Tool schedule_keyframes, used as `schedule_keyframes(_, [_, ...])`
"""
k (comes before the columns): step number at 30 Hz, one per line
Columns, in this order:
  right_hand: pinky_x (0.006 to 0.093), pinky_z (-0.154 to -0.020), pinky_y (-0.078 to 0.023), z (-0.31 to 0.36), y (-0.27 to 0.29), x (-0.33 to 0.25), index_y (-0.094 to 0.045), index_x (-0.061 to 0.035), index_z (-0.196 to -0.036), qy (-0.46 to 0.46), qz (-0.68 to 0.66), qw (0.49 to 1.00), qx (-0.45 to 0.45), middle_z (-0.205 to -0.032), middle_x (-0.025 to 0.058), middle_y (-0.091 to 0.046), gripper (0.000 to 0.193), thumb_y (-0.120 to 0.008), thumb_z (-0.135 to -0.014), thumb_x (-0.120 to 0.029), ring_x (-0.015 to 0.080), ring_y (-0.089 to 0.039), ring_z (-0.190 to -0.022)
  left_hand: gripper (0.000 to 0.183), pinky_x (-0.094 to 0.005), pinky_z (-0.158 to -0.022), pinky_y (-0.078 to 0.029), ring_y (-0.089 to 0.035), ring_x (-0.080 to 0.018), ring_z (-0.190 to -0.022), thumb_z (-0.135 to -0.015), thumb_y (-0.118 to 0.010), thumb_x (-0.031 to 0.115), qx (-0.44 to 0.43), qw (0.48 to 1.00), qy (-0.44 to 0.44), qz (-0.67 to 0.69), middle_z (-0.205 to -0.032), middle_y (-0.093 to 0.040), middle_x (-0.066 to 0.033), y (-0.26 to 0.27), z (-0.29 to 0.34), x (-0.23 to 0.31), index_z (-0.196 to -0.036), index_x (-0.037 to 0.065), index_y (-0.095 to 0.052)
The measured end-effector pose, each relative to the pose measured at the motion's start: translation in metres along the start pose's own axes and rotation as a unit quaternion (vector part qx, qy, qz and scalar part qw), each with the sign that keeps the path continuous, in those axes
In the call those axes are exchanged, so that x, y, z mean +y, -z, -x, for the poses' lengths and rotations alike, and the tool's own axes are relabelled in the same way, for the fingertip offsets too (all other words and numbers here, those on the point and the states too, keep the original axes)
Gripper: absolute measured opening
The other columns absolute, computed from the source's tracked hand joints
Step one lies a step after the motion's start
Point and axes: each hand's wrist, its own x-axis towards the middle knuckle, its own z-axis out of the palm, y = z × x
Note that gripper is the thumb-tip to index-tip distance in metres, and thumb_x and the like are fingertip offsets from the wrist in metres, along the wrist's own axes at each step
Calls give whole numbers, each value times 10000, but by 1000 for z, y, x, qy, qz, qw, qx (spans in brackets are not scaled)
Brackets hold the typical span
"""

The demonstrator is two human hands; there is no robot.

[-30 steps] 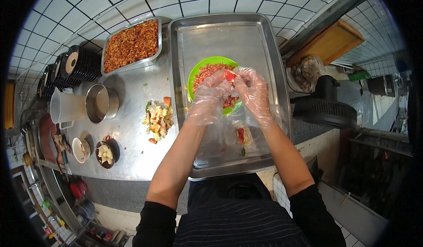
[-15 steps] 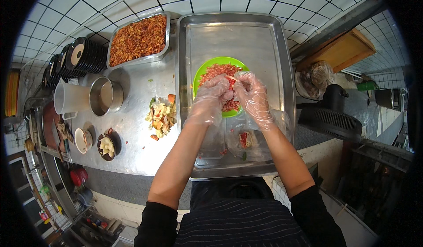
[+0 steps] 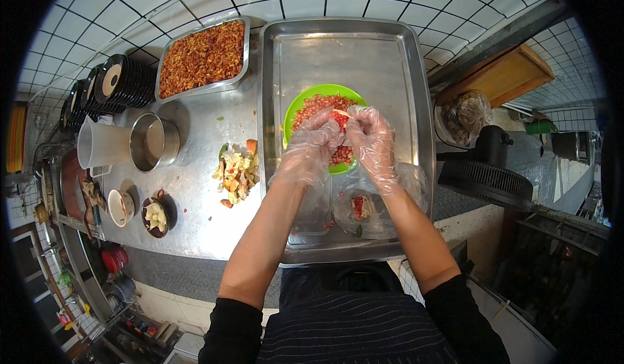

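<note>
Both of my hands wear clear plastic gloves and meet over a green plate spread with red pomegranate seeds. Between my fingers is a piece of pomegranate, red with a pale edge. My left hand is closed round it from the left, and my right hand pinches it from the right. The plate lies in a large metal tray. Near my right wrist, another pomegranate chunk rests on clear plastic in the tray.
Left of the tray lie a heap of pale peelings, a metal pot, a clear jug, a white cup and a small dark bowl. Behind stands a pan of reddish-brown crumbly food. A black fan is at the right.
My fingers have shifted slightly around the pomegranate piece, and its pale edge shows a little more. The plate and tray stay in place.
</note>
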Motion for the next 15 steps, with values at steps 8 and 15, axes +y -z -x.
schedule_keyframes(8, [217, -633, -470, 3, -7, -4, -616, 22, -976, -9, 0, 1000, -3, -825, 2, -611, 151, -611, -826, 7, 47, -541, -715, 359, -269, -731, -566, -625, -170, -765, -790, -622, -61, -25, 999, 20, 37, -890, -612, -61, 9, 0, 6, -1122, 16, -508])
schedule_keyframes(15, [218, -642, -473, 5, -14, -4, -614, 18, -980, -6, -3, 1000, -6, -838, 3, -609, 154, -610, -827, 7, 48, -542, -726, 384, -276, -725, -558, -617, -169, -733, -758, -605, -92, -26, 999, 15, 30, -859, -616, -64, 20, -4, 8, -1113, 26, -517])
